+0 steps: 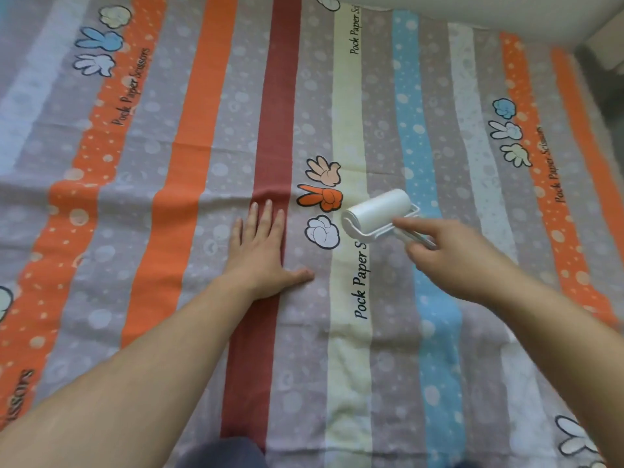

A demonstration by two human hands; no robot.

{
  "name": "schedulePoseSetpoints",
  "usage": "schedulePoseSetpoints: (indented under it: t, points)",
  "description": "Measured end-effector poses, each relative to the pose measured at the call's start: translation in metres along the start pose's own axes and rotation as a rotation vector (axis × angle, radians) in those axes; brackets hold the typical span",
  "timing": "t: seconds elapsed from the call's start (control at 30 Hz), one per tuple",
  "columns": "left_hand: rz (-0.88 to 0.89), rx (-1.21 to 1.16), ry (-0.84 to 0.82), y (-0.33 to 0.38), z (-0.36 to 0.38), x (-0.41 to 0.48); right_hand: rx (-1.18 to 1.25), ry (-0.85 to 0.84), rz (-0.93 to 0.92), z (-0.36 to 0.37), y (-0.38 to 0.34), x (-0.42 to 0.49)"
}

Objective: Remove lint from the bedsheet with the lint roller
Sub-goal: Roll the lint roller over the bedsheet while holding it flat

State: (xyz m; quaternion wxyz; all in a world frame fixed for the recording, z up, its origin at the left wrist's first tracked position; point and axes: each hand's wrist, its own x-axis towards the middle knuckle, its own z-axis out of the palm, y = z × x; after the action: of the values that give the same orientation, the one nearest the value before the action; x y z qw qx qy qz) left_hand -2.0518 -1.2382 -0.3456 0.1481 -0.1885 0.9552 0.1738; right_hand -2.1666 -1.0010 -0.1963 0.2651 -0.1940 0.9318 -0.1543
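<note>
A striped bedsheet (pixel 209 136) with orange, dark red, cream and blue bands and cartoon hand prints fills the view. A white lint roller (pixel 376 211) rests with its drum on the cream stripe, just right of the printed hands. My right hand (pixel 449 255) grips its handle, index finger stretched along the frame toward the drum. My left hand (pixel 261 246) lies flat, palm down, fingers spread, pressing the sheet on the dark red stripe to the left of the roller.
A crease runs across the sheet just beyond my left fingertips. A pale wall (pixel 506 8) borders the bed at the top right, with a dark gap (pixel 604 82) beside the bed's right edge. My dark-clad knee (pixel 223 454) shows at the bottom.
</note>
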Motion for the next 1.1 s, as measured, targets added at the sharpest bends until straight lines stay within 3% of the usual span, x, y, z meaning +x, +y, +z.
schedulePoseSetpoints:
  t: [0.27,0.7,1.1]
  points:
    - [0.030,-0.121,0.034,-0.020,0.001,0.013,0.025,0.071,0.061,0.085,-0.059,0.091]
    - [-0.034,-0.037,-0.081,-0.008,-0.011,0.011,-0.210,-0.179,0.194,0.064,0.009,0.005]
    - [-0.028,0.018,-0.004,-0.008,0.003,0.007,-0.289,-0.173,0.228,0.063,0.059,-0.081]
